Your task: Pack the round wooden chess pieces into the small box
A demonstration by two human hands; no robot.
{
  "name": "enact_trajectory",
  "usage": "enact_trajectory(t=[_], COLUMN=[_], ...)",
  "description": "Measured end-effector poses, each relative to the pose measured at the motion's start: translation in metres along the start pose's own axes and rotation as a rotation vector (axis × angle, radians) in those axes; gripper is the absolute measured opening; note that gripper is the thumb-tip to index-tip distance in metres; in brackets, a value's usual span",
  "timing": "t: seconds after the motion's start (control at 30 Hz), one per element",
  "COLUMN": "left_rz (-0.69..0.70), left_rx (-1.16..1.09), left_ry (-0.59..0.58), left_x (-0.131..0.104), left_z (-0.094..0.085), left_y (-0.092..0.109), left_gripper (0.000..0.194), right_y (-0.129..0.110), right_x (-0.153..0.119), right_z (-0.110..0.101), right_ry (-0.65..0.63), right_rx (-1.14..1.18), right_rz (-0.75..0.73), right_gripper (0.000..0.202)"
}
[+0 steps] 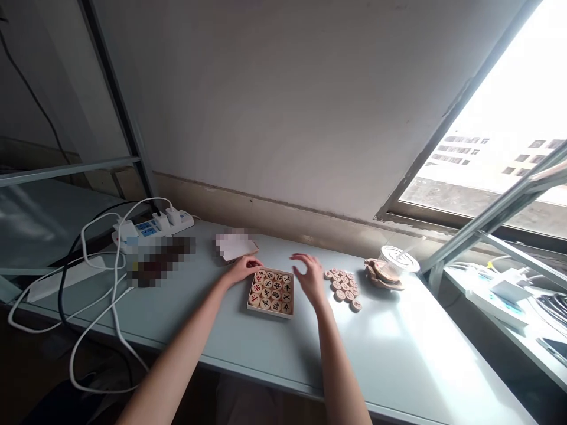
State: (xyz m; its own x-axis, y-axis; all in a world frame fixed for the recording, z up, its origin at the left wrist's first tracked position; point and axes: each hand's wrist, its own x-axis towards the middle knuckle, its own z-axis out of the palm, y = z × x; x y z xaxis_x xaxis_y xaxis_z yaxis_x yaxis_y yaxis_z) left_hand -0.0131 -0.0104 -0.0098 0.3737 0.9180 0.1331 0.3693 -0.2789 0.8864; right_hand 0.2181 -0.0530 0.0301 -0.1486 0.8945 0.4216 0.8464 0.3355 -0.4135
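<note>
The box (269,312) sat on the desk in front of you, its pieces (266,293) lying in rows inside. Your left hand (245,267) was at its far left corner, fingers bent and seemingly touching the rim; whether they gripped it, you could not tell. Your right hand (311,277) hung just beyond the right edge, thumb and fingers parted, nothing between them. Right of that hand lay loose pieces (345,284), then a lidded cup (398,261). The desk (248,354) stretched beneath everything.
</note>
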Motion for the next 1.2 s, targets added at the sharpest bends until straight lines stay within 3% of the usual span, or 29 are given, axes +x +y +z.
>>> enact_trajectory(t=[0.07, 0.13, 0.3, 0.47, 0.6, 0.7, 0.8, 0.93, 1.1, 1.2], left_rz=[0.005, 0.006, 0.011, 0.015, 0.013, 0.004, 0.004, -0.002, 0.008, 0.013], left_rx=[0.008, 0.01, 0.014, 0.016, 0.007, 0.007, -0.008, -0.032, -0.015, -0.008], left_ry=[0.009, 0.011, 0.021, 0.011, -0.002, 0.005, 0.011, 0.026, 0.047, 0.061], left_x=[0.001, 0.001, 0.001, 0.003, 0.005, 0.005, 0.003, 0.001, 0.003, 0.004], left_z=[0.0, 0.0, 0.001, 0.001, 0.001, 0.001, 0.002, 0.002, 0.003, 0.004], left_y=[-0.001, -0.001, 0.0, -0.006, -0.011, -0.01, -0.006, -0.002, -0.003, -0.005], left_gripper=[0.026, 0.025, 0.026, 0.026, 0.026, 0.025, 0.024, 0.024, 0.021, 0.02], right_y=[-0.025, -0.042, -0.047, -0.02, 0.018, 0.046, 0.058, 0.029, -0.044, -0.064], right_x=[-0.002, -0.007, -0.012, -0.004, -0.007, -0.016, -0.019, -0.012, -0.011, -0.017], right_z=[0.012, 0.025, 0.032, 0.006, -0.015, -0.025, -0.033, -0.028, 0.011, 0.03], right_ry=[-0.205, -0.3, -0.264, -0.178, -0.09, -0.122, -0.089, -0.026, -0.313, -0.404], right_rx=[0.108, 0.13, 0.165, 0.203, -0.061, -0.233, -0.334, -0.17, 0.207, 0.317], right_rz=[-0.189, -0.266, -0.21, -0.128, 0.044, 0.177, 0.263, 0.064, -0.284, -0.318], right_gripper=[0.032, 0.033, 0.02, 0.014, 0.014, 0.014, 0.018, 0.019, 0.029, 0.027])
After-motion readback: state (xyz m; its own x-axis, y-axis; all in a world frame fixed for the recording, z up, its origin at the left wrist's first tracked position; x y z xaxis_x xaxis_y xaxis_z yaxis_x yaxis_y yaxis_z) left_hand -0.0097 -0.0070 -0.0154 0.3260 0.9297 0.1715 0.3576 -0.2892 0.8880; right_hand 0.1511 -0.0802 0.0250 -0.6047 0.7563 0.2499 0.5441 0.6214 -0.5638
